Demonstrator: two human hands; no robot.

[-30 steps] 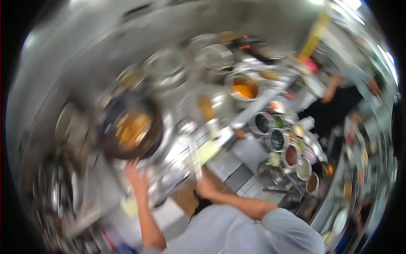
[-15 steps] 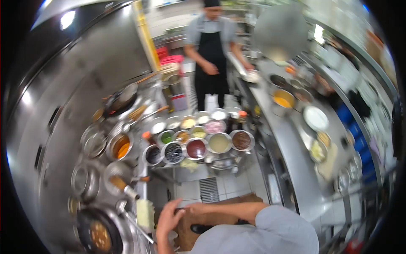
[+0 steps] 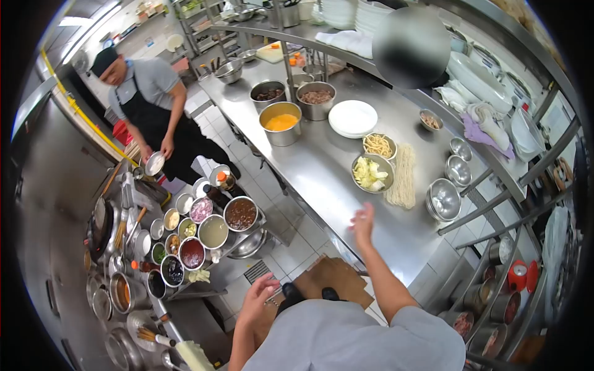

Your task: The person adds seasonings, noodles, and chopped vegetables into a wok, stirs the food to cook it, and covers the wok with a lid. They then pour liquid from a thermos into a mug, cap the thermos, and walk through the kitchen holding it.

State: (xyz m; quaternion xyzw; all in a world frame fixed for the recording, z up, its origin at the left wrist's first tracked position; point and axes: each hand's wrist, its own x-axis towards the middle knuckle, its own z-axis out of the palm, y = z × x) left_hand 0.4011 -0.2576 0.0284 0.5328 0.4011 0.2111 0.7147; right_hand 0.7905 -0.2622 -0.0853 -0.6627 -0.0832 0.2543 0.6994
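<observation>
My right hand (image 3: 363, 224) is over the front edge of the steel table, its fingers apart and holding nothing. Just beyond it sit a bowl of chopped cabbage (image 3: 372, 174), a bowl of thick yellow strips (image 3: 378, 145) and a bundle of pale noodles (image 3: 402, 176). White plates (image 3: 352, 119) are stacked farther back. My left hand (image 3: 258, 293) hangs in the air in front of my body, fingers spread and empty, above the floor beside a brown mat (image 3: 331, 278).
On the left, a cart holds several pots of sauces (image 3: 192, 253). Behind it a co-worker (image 3: 151, 111) in a black apron holds a small bowl (image 3: 155, 162). Metal bowls (image 3: 443, 200) stand at the table's right end, and a pot of orange liquid (image 3: 281, 123) farther back.
My view has turned right from the stove to the steel table. My right hand has let go of the ladle and reached out over the table's edge. The co-worker now holds a bowl.
</observation>
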